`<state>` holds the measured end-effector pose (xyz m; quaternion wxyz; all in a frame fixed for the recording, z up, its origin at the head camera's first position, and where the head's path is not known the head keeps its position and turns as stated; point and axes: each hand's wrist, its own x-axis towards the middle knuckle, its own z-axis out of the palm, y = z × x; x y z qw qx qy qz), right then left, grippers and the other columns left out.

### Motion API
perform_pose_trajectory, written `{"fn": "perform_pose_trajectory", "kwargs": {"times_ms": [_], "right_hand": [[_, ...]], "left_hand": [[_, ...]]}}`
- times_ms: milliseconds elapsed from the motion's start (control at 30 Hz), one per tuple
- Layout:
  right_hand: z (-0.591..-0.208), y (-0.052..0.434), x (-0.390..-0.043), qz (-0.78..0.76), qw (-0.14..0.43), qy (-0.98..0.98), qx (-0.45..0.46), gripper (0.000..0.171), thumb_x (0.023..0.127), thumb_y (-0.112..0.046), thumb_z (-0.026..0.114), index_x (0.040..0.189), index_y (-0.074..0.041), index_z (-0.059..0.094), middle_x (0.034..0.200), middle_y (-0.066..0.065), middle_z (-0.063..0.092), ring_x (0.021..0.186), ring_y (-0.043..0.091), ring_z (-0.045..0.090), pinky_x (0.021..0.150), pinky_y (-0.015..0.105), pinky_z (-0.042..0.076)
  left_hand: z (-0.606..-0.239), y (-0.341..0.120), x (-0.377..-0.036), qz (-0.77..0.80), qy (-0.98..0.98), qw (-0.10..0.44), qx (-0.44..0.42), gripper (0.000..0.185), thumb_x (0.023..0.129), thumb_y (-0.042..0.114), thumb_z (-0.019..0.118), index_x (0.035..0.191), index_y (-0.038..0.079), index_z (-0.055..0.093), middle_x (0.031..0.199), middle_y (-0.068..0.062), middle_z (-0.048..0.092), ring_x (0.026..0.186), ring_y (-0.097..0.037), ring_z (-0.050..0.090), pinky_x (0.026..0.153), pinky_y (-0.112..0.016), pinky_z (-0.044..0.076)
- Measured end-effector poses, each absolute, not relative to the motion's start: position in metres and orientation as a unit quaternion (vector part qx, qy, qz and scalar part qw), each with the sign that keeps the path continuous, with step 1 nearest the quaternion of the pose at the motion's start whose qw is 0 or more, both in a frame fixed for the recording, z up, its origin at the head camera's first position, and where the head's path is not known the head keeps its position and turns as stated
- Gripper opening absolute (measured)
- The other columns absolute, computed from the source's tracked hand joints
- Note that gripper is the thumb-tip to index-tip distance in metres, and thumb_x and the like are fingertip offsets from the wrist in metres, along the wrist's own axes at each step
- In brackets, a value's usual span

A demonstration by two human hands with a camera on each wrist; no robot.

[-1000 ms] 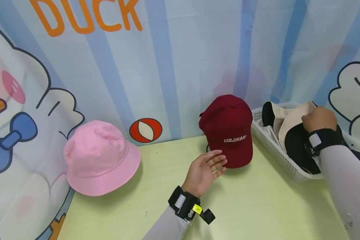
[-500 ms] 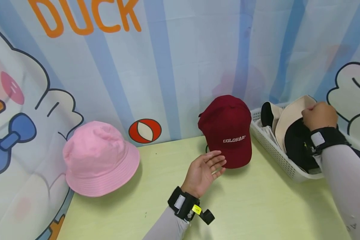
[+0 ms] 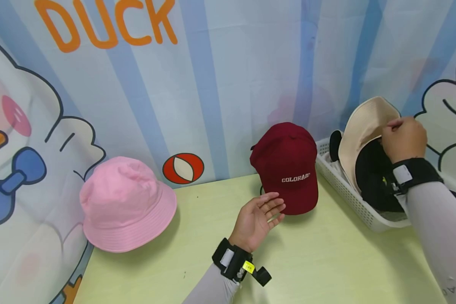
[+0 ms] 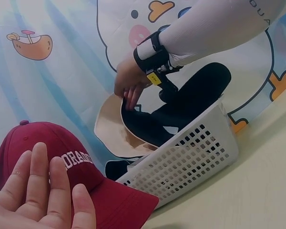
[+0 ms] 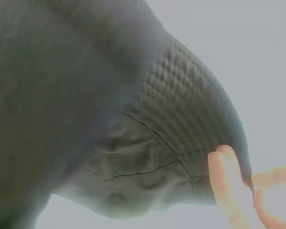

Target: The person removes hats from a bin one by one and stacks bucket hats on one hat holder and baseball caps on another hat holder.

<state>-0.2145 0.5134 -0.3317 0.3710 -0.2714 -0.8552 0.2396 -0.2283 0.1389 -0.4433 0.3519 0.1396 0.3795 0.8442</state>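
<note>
My right hand pinches the brim of a bucket hat, beige on one side and black on the other, partly raised above the white basket. The right wrist view shows the hat's dark stitched brim between fingers and thumb. My left hand lies palm up with relaxed fingers, holding nothing. Just behind it a maroon cap lettered COLORADO stands on the table; whether they touch I cannot tell. More dark headwear shows in the basket from the left wrist view, partly hidden.
At the left of the pale yellow table a pink bucket hat stands near the wall. A printed duck curtain hangs behind the table. The basket sits against it at the right.
My right hand has risen a little, lifting the beige and black bucket hat higher out of the basket. The left hand, maroon cap and pink hat have stayed in place.
</note>
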Motion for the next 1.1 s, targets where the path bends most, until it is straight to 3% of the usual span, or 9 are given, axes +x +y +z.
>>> {"fn": "perform_pose_trajectory", "kwargs": {"times_ms": [167, 300, 467, 567, 833, 1100], "right_hand": [[-0.330, 0.510, -0.218, 0.252, 0.389, -0.842, -0.276, 0.035, 0.097, -0.016, 0.045, 0.105, 0.012, 0.064, 0.097, 0.035, 0.061, 0.089, 0.045, 0.056, 0.067, 0.045, 0.038], [-0.327, 0.505, -0.220, 0.265, 0.407, -0.828, -0.281, 0.037, 0.099, -0.021, 0.046, 0.111, 0.010, 0.063, 0.108, 0.030, 0.061, 0.092, 0.038, 0.055, 0.072, 0.038, 0.038], [-0.321, 0.498, -0.222, 0.268, 0.448, -0.810, -0.268, 0.033, 0.098, -0.021, 0.048, 0.111, 0.004, 0.065, 0.097, 0.008, 0.057, 0.079, -0.002, 0.041, 0.074, 0.021, 0.032], [-0.318, 0.495, -0.222, 0.267, 0.475, -0.801, -0.249, 0.031, 0.098, -0.021, 0.049, 0.109, 0.002, 0.067, 0.089, -0.009, 0.046, 0.073, -0.014, 0.030, 0.072, 0.015, 0.029], [-0.310, 0.479, -0.217, 0.282, 0.503, -0.783, -0.234, 0.028, 0.098, -0.026, 0.052, 0.105, -0.002, 0.064, 0.088, -0.029, 0.034, 0.076, -0.018, 0.036, 0.073, 0.008, 0.033], [-0.304, 0.456, -0.210, 0.289, 0.523, -0.777, -0.199, 0.033, 0.099, -0.028, 0.052, 0.109, 0.002, 0.064, 0.091, -0.033, 0.034, 0.078, -0.021, 0.042, 0.074, 0.003, 0.038]], "left_hand": [[-0.444, 0.139, -0.229, 0.844, 0.381, 0.353, 0.135, 0.029, 0.104, 0.024, 0.042, 0.119, 0.013, 0.064, 0.109, 0.003, 0.071, 0.110, -0.015, 0.064, 0.099, -0.034, 0.050], [-0.445, 0.138, -0.229, 0.844, 0.384, 0.350, 0.132, 0.029, 0.103, 0.024, 0.042, 0.120, 0.013, 0.063, 0.109, 0.003, 0.071, 0.109, -0.015, 0.064, 0.099, -0.034, 0.050], [-0.445, 0.138, -0.230, 0.845, 0.383, 0.349, 0.132, 0.030, 0.103, 0.024, 0.042, 0.120, 0.013, 0.064, 0.109, 0.003, 0.071, 0.110, -0.015, 0.064, 0.099, -0.034, 0.050], [-0.446, 0.139, -0.230, 0.844, 0.382, 0.350, 0.135, 0.030, 0.103, 0.024, 0.042, 0.120, 0.012, 0.063, 0.109, 0.003, 0.071, 0.110, -0.015, 0.064, 0.098, -0.034, 0.050], [-0.445, 0.139, -0.230, 0.844, 0.385, 0.348, 0.135, 0.030, 0.103, 0.024, 0.042, 0.120, 0.013, 0.063, 0.109, 0.002, 0.071, 0.110, -0.015, 0.064, 0.097, -0.033, 0.051], [-0.444, 0.138, -0.230, 0.845, 0.382, 0.349, 0.134, 0.030, 0.103, 0.024, 0.042, 0.120, 0.012, 0.064, 0.110, 0.002, 0.070, 0.110, -0.015, 0.064, 0.098, -0.034, 0.051]]}}
